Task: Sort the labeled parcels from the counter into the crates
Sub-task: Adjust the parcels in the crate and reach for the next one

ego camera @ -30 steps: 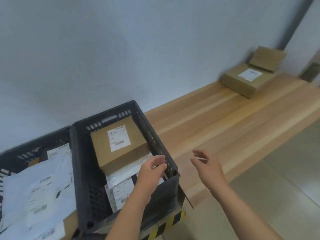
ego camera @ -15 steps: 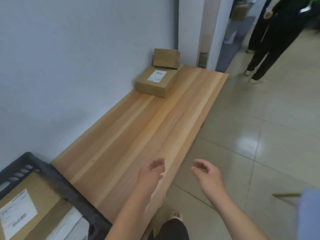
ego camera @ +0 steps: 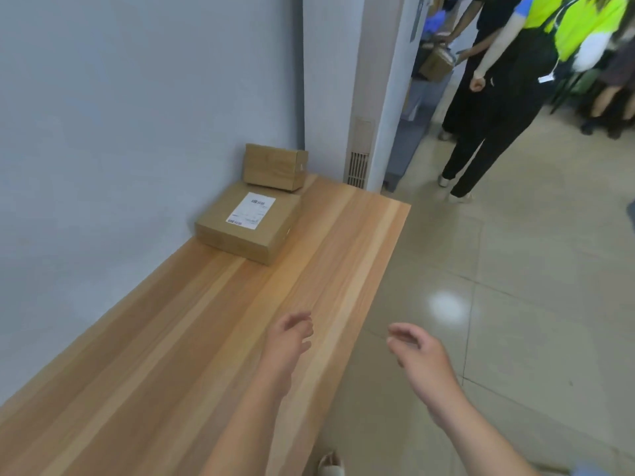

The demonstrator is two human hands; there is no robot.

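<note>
A person is reaching both bare forearms forward from the bottom of the head view. The left hand point(ego camera: 288, 341) is hovering over the wooden surface point(ego camera: 165, 372), close to its front edge. Its fingers are loosely curled and relaxed, the palm is turning inward toward the other hand, and it is gripping nothing. The right hand point(ego camera: 417, 352) is hanging out past the edge of the surface, above the tiled floor point(ego camera: 515, 286). Its fingers are also loosely bent and slightly spread, its palm is facing the left hand, and it is likewise empty. The two hands are level with each other and apart, with a gap between them.

Well ahead of the hands, at the far end of the surface against the grey wall point(ego camera: 120, 132), a flat cardboard parcel point(ego camera: 220, 231) is lying with a white printed label point(ego camera: 251, 211) facing up. A smaller cardboard box point(ego camera: 275, 165) is sitting behind it in the corner, its near edge seeming to rest on the flat parcel's far end. Neither hand is touching a parcel.

Beyond a white pillar point(ego camera: 385, 97) at the end of the surface, several people are standing, among them a bystander in black trousers and a bright yellow-green top point(ego camera: 494, 132). The toe of a light shoe point(ego camera: 330, 463) is showing at the bottom edge.
</note>
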